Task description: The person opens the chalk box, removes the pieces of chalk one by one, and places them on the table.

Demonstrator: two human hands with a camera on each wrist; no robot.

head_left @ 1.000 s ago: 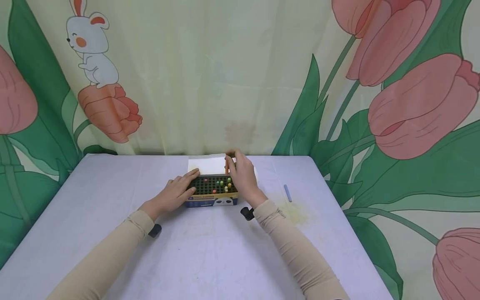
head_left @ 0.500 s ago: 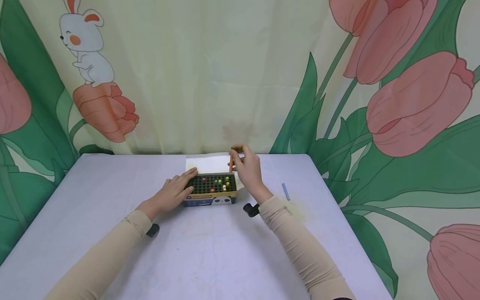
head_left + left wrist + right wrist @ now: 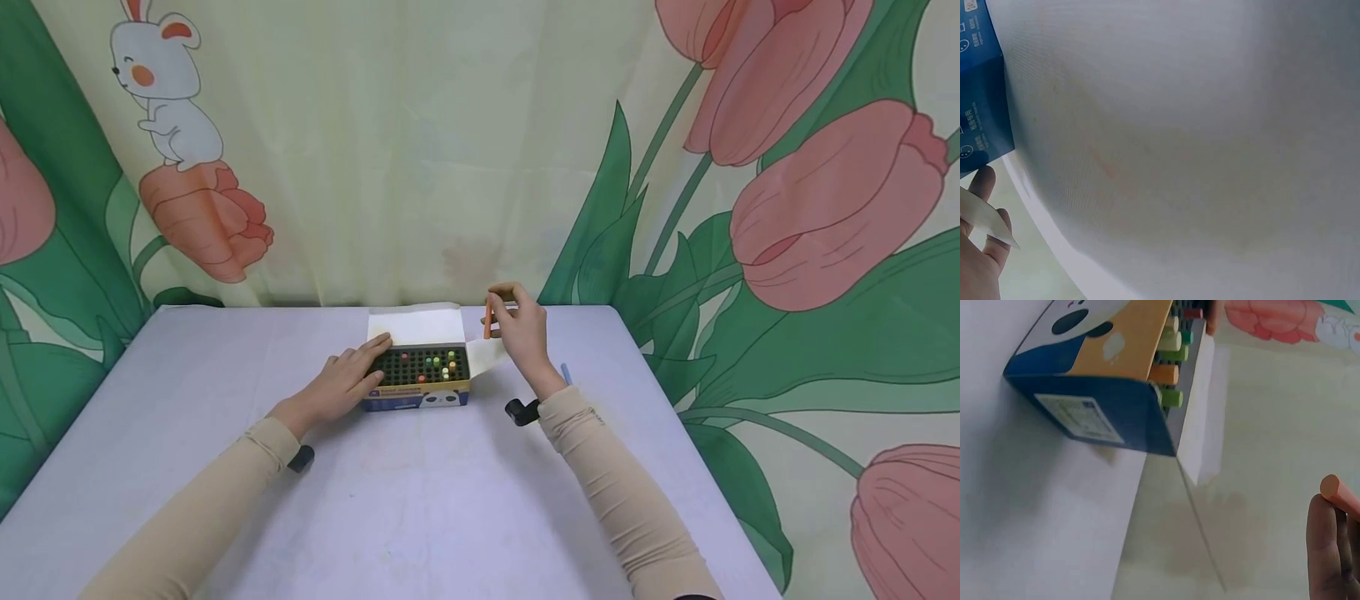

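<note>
My right hand (image 3: pixel 523 329) pinches an orange chalk stick (image 3: pixel 488 319), held upright beyond the right end of the chalk box (image 3: pixel 393 403). In the right wrist view the end of this orange chalk (image 3: pixel 1341 495) shows above the fingertips at the lower right edge. My left hand (image 3: pixel 333 389) rests against the box's left end with its fingers extended; in the left wrist view those fingers (image 3: pixel 999 250) lie around a white flap (image 3: pixel 985 215). The box has a dark holed insert with several coloured chalks, including a green chalk (image 3: pixel 1172 398), standing in it.
Behind the box its white lid (image 3: pixel 416 327) stands folded back, and a pale side flap (image 3: pixel 486 357) sticks out to the right. A blue chalk stick (image 3: pixel 566 374) lies on the white-covered table (image 3: pixel 420 500), partly behind my right wrist. A printed curtain (image 3: pixel 375 150) hangs at the table's far edge.
My right hand has moved right, away from the box, with the orange chalk. This uncovers the side flap and partly covers the blue chalk. The left hand stays at the box.
</note>
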